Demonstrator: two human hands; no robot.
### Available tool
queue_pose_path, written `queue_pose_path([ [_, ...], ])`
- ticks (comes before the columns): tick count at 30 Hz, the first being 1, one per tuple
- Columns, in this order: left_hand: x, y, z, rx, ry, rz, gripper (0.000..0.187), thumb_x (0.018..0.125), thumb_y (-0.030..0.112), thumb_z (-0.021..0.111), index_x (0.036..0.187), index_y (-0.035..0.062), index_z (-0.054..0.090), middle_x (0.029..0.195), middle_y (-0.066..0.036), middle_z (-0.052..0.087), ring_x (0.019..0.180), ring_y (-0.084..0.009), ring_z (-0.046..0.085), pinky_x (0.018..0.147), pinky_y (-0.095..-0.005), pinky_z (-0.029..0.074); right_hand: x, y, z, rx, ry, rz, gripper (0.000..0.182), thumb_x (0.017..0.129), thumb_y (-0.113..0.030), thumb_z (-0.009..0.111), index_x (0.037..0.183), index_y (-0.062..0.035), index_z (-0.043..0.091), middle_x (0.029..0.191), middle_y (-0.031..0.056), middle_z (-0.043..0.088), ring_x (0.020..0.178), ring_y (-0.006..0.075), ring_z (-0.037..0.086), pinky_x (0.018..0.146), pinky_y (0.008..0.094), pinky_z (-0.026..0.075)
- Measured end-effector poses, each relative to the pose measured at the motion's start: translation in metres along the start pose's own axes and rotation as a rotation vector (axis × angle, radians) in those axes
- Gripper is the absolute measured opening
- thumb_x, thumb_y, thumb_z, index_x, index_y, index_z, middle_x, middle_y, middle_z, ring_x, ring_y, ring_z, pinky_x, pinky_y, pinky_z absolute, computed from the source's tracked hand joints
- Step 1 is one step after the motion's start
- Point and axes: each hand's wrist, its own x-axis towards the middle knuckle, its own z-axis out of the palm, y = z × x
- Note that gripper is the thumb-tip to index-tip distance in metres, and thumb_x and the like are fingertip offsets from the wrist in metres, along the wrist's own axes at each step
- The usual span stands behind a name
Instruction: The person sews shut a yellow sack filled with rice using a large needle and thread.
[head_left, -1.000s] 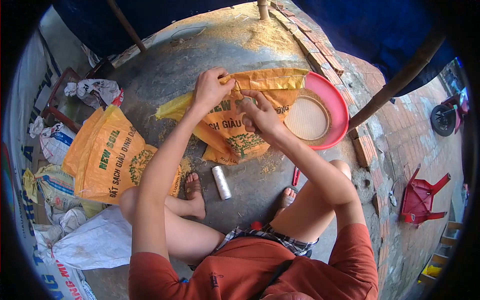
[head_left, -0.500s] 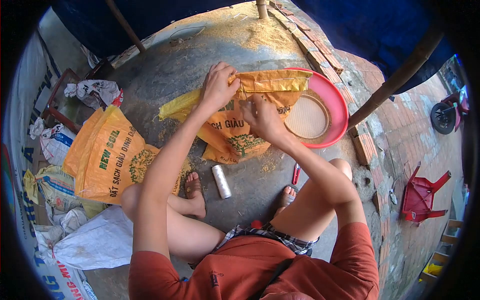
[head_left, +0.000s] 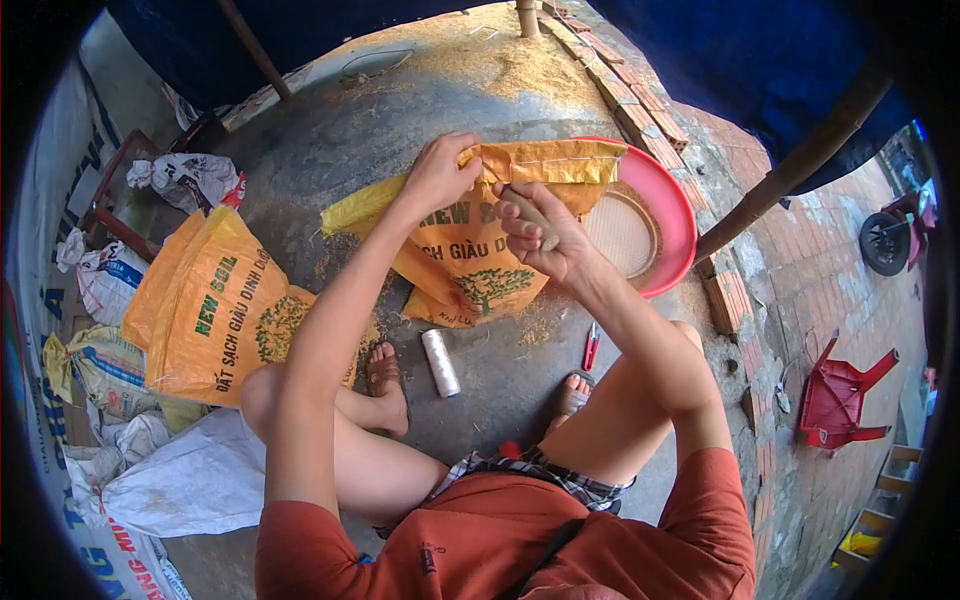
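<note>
An orange sack (head_left: 470, 260) with printed lettering and a tree picture stands bulging in front of me. A line of white stitching runs along the right part of its folded yellow-orange top edge (head_left: 570, 163). My left hand (head_left: 440, 175) pinches that edge near its middle. Just right of it, my right hand (head_left: 545, 230) is closed, palm turned partly up, close to the sack's front. A slender greyish-brown piece shows among its fingers; I cannot make out what it is. On the floor below lie a white spool of thread (head_left: 441, 363) and a red-handled cutting tool (head_left: 591, 347).
Behind the sack, at right, is a pink basin (head_left: 680, 225) with a round sieve (head_left: 620, 235). Another orange sack (head_left: 215, 310) stands at left, near white sacks (head_left: 190, 480). Bricks (head_left: 728, 295), a bamboo pole (head_left: 800, 165) and a tipped red stool (head_left: 848, 390) lie rightward.
My right hand has turned its palm upward and moved slightly right, off the sack's front. My left hand keeps its pinch on the top edge.
</note>
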Motion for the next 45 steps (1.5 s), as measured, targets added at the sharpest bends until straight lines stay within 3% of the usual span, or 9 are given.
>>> queue_pose_path([
  [7, 0.006, 0.000, -0.012, -0.190, -0.249, -0.175, 0.026, 0.078, 0.023, 0.064, 0.088, -0.0012, 0.064, 0.075, -0.009, 0.065, 0.070, -0.0126, 0.059, 0.066, -0.0301, 0.045, 0.001, 0.014, 0.002, -0.606, 0.114, -0.134, 0.018, 0.089, -0.017, 0.043, 0.098, -0.0029, 0.048, 0.064, 0.0079, 0.053, 0.043, 0.0114, 0.049, 0.037, 0.0245, 0.042],
  [12, 0.006, 0.005, -0.009, -0.097, -0.239, -0.193, 0.032, 0.078, 0.031, 0.066, 0.087, 0.0006, 0.066, 0.073, -0.010, 0.066, 0.069, -0.0111, 0.058, 0.063, -0.0307, 0.045, 0.000, 0.029, -0.010, -2.148, 0.437, -0.683, 0.020, 0.081, -0.014, 0.051, 0.087, 0.0045, 0.044, 0.060, 0.0237, 0.055, 0.051, 0.0342, 0.058, 0.047, 0.0434, 0.046],
  [17, 0.005, -0.004, 0.001, -0.021, -0.094, -0.272, 0.033, 0.079, 0.031, 0.065, 0.088, -0.0015, 0.066, 0.072, -0.011, 0.065, 0.067, -0.0109, 0.058, 0.064, -0.0308, 0.045, 0.001, 0.022, -0.006, -2.008, 0.316, -0.718, 0.016, 0.084, -0.013, 0.047, 0.088, 0.0025, 0.044, 0.061, 0.0201, 0.056, 0.051, 0.0306, 0.059, 0.044, 0.0390, 0.046],
  [19, 0.010, -0.017, -0.005, -0.077, -0.153, -0.297, 0.036, 0.077, 0.033, 0.066, 0.090, -0.0008, 0.066, 0.076, -0.014, 0.066, 0.071, -0.0169, 0.061, 0.068, -0.0330, 0.046, -0.008, 0.014, 0.018, -0.885, 0.146, -0.172, 0.018, 0.088, -0.016, 0.040, 0.093, 0.0000, 0.046, 0.063, 0.0115, 0.054, 0.046, 0.0195, 0.054, 0.041, 0.0311, 0.044],
  [23, 0.010, -0.020, -0.013, -0.308, -0.238, -0.373, 0.032, 0.079, 0.030, 0.065, 0.086, -0.0010, 0.066, 0.073, -0.005, 0.064, 0.068, -0.0083, 0.054, 0.063, -0.0269, 0.044, -0.007, 0.003, 0.005, -0.397, 0.088, 0.010, 0.021, 0.089, -0.019, 0.037, 0.097, -0.0017, 0.046, 0.064, 0.0063, 0.051, 0.044, 0.0131, 0.048, 0.039, 0.0242, 0.041],
  [28, 0.012, -0.020, -0.022, -0.248, -0.195, -0.382, 0.032, 0.075, 0.032, 0.069, 0.082, 0.0004, 0.065, 0.069, -0.001, 0.060, 0.065, -0.0079, 0.051, 0.060, -0.0258, 0.041, -0.013, 0.003, -0.007, -1.267, 0.320, -0.037, 0.020, 0.085, -0.019, 0.043, 0.093, -0.0020, 0.051, 0.067, 0.0090, 0.056, 0.052, 0.0151, 0.055, 0.044, 0.0277, 0.043],
  [30, 0.013, -0.019, -0.027, -0.230, -0.199, -0.398, 0.032, 0.074, 0.032, 0.070, 0.080, 0.0012, 0.065, 0.067, 0.000, 0.058, 0.063, -0.0081, 0.051, 0.059, -0.0257, 0.041, -0.013, 0.002, -0.014, -1.823, 0.253, -0.502, 0.019, 0.081, -0.017, 0.049, 0.088, 0.0001, 0.054, 0.069, 0.0144, 0.059, 0.059, 0.0225, 0.059, 0.055, 0.0342, 0.046],
  [40, 0.007, -0.043, -0.073, -0.469, -0.055, -0.594, 0.045, 0.074, 0.047, 0.066, 0.087, 0.0039, 0.067, 0.086, -0.007, 0.064, 0.091, -0.0174, 0.055, 0.084, -0.0343, 0.037, -0.020, -0.021, -0.009, -2.100, 0.277, -0.426, 0.021, 0.076, -0.019, 0.058, 0.082, 0.0009, 0.056, 0.073, 0.0190, 0.061, 0.073, 0.0346, 0.060, 0.066, 0.0407, 0.046],
  [45, -0.004, -0.039, -0.080, 0.550, 0.374, -0.481, 0.025, 0.077, 0.031, 0.062, 0.088, 0.0081, 0.065, 0.101, -0.008, 0.058, 0.107, -0.0240, 0.048, 0.093, -0.0403, 0.034, -0.021, -0.023, -0.003, -2.086, 0.301, -0.425, 0.022, 0.076, -0.019, 0.058, 0.082, 0.0016, 0.057, 0.071, 0.0188, 0.060, 0.073, 0.0348, 0.060, 0.066, 0.0409, 0.046],
])
